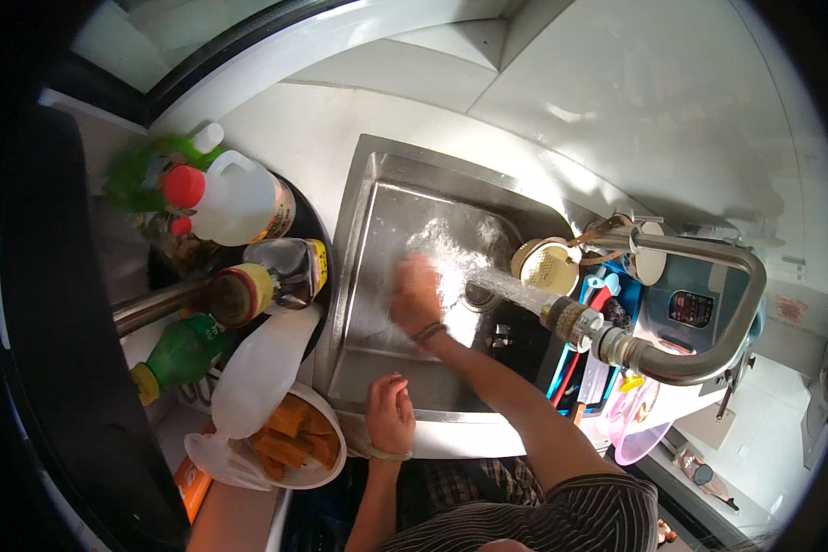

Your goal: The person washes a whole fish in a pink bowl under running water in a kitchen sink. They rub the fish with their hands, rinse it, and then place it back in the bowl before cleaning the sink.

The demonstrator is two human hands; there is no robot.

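Observation:
Blurred by motion, my right hand (417,293) is low over the stainless steel sink (379,345), beside a stream of water (500,283). Its fingers do not show clearly, and I see no object in it. The water runs from the metal faucet (573,321) at the right and splashes near the drain (481,295). My left hand (390,414) hovers at the sink's front edge, its fingers loosely curled together with nothing visible in them. Close to its left stands a white bowl (341,448) of orange chunks, perhaps pumpkin (293,438), partly covered by a plastic bag (265,366).
Left of the sink, a vinegar-like white jug with a red cap (238,200), a dark bottle (283,269) and a green bottle (186,352) crowd together. A cream strainer cup (546,265) sits at the sink's right rim. Beyond the faucet are utensils and a pink basin (638,441).

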